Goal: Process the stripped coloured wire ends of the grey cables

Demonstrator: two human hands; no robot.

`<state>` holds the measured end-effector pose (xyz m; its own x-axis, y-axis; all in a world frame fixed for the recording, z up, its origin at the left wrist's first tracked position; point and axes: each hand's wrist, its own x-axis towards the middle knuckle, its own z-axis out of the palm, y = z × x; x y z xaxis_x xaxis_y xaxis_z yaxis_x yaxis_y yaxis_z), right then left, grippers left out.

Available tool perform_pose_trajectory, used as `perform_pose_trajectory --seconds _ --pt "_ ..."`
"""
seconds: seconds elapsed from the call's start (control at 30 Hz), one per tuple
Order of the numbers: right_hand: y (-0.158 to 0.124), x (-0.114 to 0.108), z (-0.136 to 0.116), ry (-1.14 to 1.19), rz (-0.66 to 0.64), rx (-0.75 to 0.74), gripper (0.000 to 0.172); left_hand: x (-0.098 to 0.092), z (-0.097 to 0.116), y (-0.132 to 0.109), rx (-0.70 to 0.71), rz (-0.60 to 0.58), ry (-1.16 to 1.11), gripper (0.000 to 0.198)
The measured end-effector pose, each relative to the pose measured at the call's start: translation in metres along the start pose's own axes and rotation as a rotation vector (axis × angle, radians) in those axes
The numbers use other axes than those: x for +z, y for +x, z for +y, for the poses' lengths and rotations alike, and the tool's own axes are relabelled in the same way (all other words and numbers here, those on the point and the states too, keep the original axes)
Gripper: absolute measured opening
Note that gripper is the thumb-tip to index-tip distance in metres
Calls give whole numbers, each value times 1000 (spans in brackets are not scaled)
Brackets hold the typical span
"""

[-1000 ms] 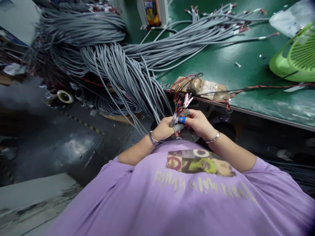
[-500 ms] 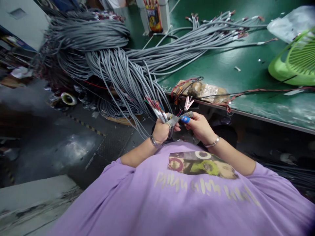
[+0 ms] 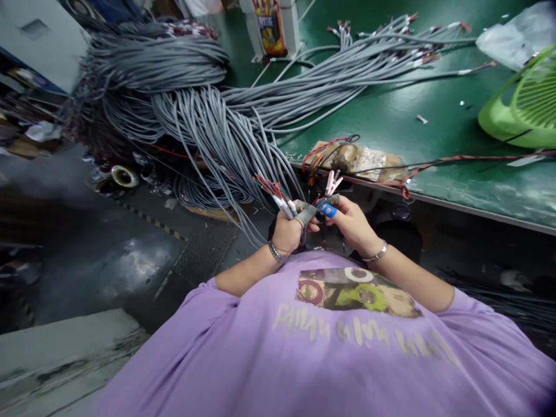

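My left hand (image 3: 289, 230) is closed round the ends of a few grey cables, whose stripped coloured wires (image 3: 273, 190) fan out up and to the left. My right hand (image 3: 351, 223) is close beside it, its taped fingertips, one blue, pinched on fine wires between the two hands. Both hands sit just below the front edge of the green workbench (image 3: 434, 110). A pink clip (image 3: 332, 182) and a tangle of red and black leads (image 3: 324, 152) hang at the bench edge right above my hands.
A thick bundle of grey cables (image 3: 204, 121) drapes off the bench to the floor at the left. More cables (image 3: 369, 52) lie across the bench. A green fan (image 3: 525, 101) stands at the right, a plastic bag (image 3: 508, 32) behind it.
My left hand swung the cable ends from upright near the clip to the left, so the coloured wires now fan out. My right hand stayed put.
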<state>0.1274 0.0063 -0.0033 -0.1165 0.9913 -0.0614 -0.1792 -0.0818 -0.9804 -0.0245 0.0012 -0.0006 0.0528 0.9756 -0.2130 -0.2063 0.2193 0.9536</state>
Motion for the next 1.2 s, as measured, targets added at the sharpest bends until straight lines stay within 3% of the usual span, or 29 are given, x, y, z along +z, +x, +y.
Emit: perform_pose_trajectory --seconds 0.13,0.37,0.6,0.7,0.87,1.2 --pt "1 8 -2 74 3 49 42 -3 -4 -1 8 -66 70 48" --pt "-5 18 -4 155 20 50 38 -8 7 -3 -136 -246 218 47" --pt "-3 7 12 151 150 48 51 -9 4 -5 -63 -115 88 48" --pt "-6 5 11 137 97 80 57 -10 2 -5 -53 -90 70 47" --pt "-7 15 -3 157 -22 109 46 -12 -3 -5 -52 -128 75 47" --pt "-7 10 8 278 -31 172 46 -15 -4 -6 22 -43 -12 47"
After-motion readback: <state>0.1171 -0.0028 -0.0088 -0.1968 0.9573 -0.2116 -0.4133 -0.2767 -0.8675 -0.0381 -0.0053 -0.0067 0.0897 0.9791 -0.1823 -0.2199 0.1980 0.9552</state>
